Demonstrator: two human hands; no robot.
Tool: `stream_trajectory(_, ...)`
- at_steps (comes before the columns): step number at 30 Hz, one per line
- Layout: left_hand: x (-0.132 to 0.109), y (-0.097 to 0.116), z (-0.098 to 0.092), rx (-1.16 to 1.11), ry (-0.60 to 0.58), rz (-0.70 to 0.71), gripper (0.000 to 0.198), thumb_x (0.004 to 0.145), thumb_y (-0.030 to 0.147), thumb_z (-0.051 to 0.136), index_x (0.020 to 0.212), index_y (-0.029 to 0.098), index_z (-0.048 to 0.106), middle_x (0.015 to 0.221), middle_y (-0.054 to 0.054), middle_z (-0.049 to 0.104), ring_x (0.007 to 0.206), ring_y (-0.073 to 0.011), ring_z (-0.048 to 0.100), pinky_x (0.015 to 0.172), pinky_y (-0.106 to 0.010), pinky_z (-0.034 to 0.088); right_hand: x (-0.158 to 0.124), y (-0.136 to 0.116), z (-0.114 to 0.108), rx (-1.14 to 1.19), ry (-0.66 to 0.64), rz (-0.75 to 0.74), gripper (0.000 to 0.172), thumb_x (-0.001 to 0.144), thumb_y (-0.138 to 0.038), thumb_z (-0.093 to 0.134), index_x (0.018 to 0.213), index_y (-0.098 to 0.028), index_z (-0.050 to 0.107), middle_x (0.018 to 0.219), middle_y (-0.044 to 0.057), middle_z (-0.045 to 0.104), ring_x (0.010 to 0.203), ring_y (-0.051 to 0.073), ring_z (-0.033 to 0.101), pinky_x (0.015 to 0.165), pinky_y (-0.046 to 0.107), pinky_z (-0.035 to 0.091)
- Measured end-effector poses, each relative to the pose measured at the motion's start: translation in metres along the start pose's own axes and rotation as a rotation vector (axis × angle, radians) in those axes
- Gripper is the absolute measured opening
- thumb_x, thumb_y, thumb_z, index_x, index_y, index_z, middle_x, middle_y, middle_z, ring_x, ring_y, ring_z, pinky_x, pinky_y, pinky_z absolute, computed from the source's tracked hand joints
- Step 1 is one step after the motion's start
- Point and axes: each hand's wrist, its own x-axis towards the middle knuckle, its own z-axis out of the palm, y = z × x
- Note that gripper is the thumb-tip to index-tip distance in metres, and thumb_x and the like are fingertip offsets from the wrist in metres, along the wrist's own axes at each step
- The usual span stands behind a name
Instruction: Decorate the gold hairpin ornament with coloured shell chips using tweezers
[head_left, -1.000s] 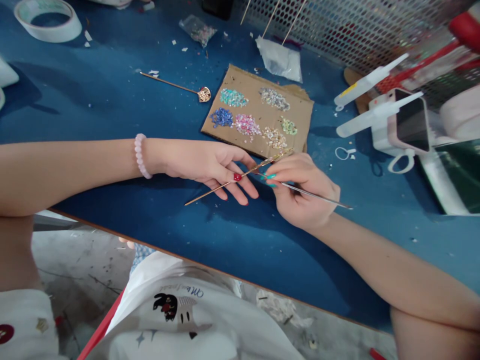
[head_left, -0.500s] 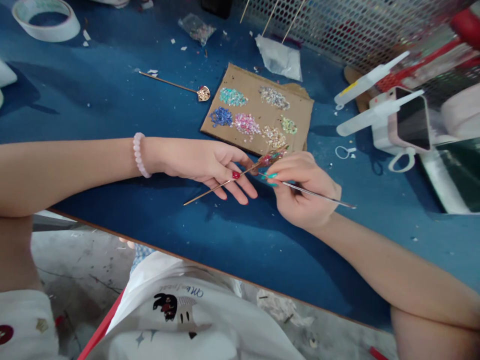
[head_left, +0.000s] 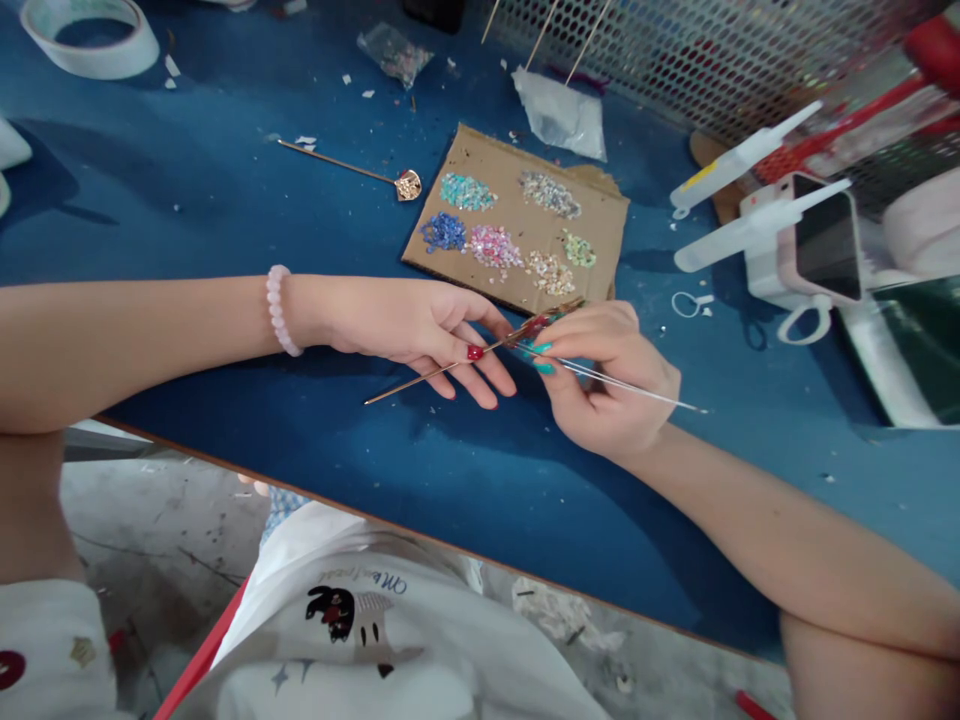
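My left hand (head_left: 442,335) pinches a gold-coloured hair stick (head_left: 412,382) between thumb and fingertips, its other fingers stretched out. The stick lies slantwise, with its ornamented end (head_left: 541,322), set with red and green pieces, up at the right. My right hand (head_left: 619,375) closes around a thin silver metal tool (head_left: 637,385). That tool's tip is at the ornament's lower side; whether it touches cannot be made out. Just beyond both hands, a cardboard piece (head_left: 517,205) carries small heaps of coloured chips, blue (head_left: 444,231), pink (head_left: 493,246) and turquoise (head_left: 467,191) among them.
Another hair stick (head_left: 341,167) lies left of the cardboard. A tape roll (head_left: 90,40) sits at the far left. White nozzled tubes (head_left: 757,235), a white device (head_left: 780,245) and a perforated metal basket (head_left: 622,60) stand on the right. The table's front edge (head_left: 390,545) runs before me.
The hair stick's ornament has turned slightly and sits a little lower. The silver tool has shifted slightly in my right hand. Both hands stay almost in place.
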Motion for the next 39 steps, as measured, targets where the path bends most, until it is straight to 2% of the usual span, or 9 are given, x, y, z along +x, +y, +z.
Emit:
stream_trajectory(11,0.0007,0.0005,0.0016,0.027,0.02,0.009,0.039,0.085,0.012,0.054,0.122,0.021,0.05,0.112,-0.004,0.069,0.096,-0.0148,0.068,0.068,-0.019,0.054,0.0011,-0.0017,-0.001,-0.029,-0.017,-0.006,0.01,0.082,-0.017,0.064,0.085,-0.023,0.056,0.071,0.001,0.067,0.065,0.019,0.066,0.064,0.037,0.049)
stream_trajectory(23,0.0012,0.0004,0.0024,0.049,0.035,-0.012,0.032,0.084,0.009,0.052,0.114,0.018,0.047,0.11,-0.004,0.07,0.095,-0.0143,0.069,0.068,-0.018,0.053,0.0005,-0.0008,-0.0002,0.011,-0.05,-0.001,0.01,0.084,-0.013,0.059,0.085,-0.022,0.055,0.073,0.002,0.068,0.068,0.018,0.067,0.068,0.036,0.052)
stream_trajectory(32,0.0006,0.0014,0.003,0.067,0.041,-0.021,0.038,0.082,0.012,0.054,0.119,0.019,0.048,0.112,-0.005,0.069,0.096,-0.0147,0.069,0.07,-0.019,0.052,0.0,-0.001,-0.0011,0.011,-0.036,-0.008,0.01,0.084,-0.013,0.06,0.085,-0.022,0.055,0.073,0.002,0.068,0.066,0.019,0.066,0.066,0.037,0.051)
stream_trajectory(39,-0.0007,0.0056,0.0063,0.072,0.075,-0.032,0.03,0.087,0.014,0.052,0.117,0.018,0.047,0.111,-0.006,0.069,0.093,-0.0143,0.069,0.069,-0.019,0.053,-0.0002,-0.0005,-0.0017,0.0,-0.044,-0.003,0.014,0.082,-0.015,0.064,0.089,-0.022,0.055,0.078,0.004,0.069,0.07,0.021,0.068,0.067,0.039,0.051)
